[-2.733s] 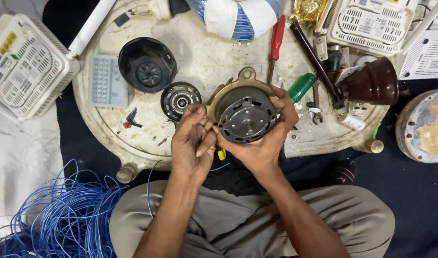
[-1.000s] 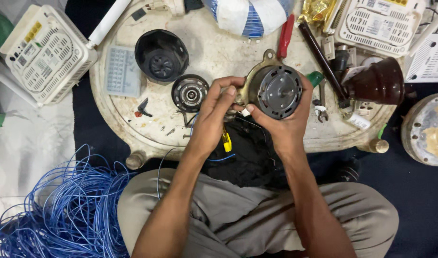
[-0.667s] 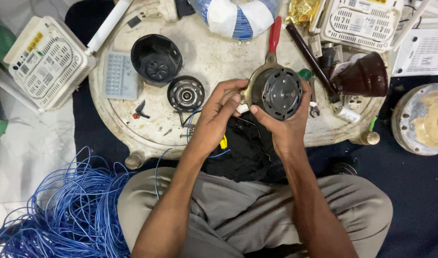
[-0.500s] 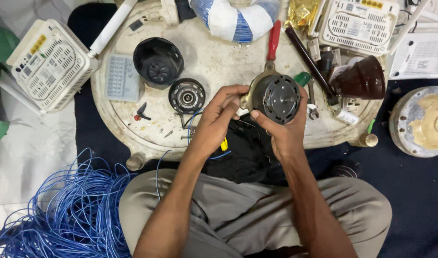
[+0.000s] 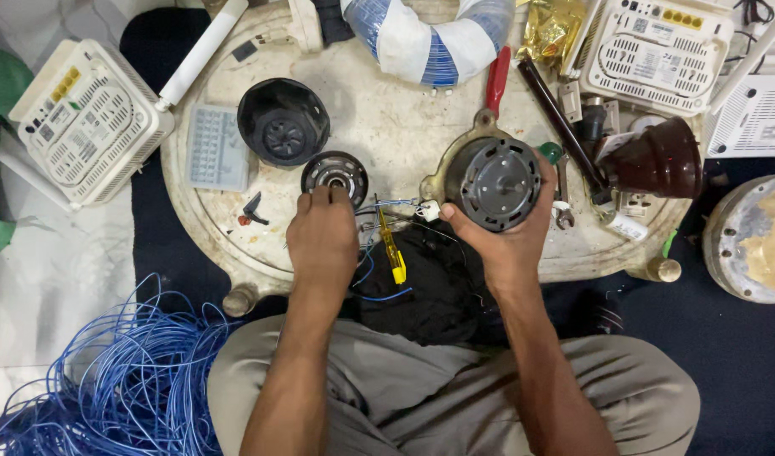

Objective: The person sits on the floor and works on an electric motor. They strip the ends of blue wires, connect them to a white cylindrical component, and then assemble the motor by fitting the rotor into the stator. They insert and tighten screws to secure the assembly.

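My right hand point(image 5: 507, 247) grips a round grey electric motor point(image 5: 492, 181) in its brass-coloured housing, held up over the round cream work board point(image 5: 379, 110). Thin wires point(image 5: 390, 205) trail from the motor's left side. My left hand point(image 5: 323, 236) is off the motor, its fingertips resting at the lower edge of a small black round end cap with a bearing point(image 5: 334, 173). A yellow-handled small screwdriver point(image 5: 393, 255) lies between my hands on a black cloth point(image 5: 434, 287).
A black cup-shaped housing point(image 5: 283, 122), a grey keypad plate point(image 5: 217, 148), a red-handled screwdriver point(image 5: 497, 80) and a brown dome cover point(image 5: 655, 160) sit on the board. White router boxes point(image 5: 87, 122) point(image 5: 658, 51) flank it. Blue wire point(image 5: 121, 371) is heaped at lower left.
My left hand has let go of the motor and moved left to the small round end cap. My right hand keeps the motor, now shifted slightly right.
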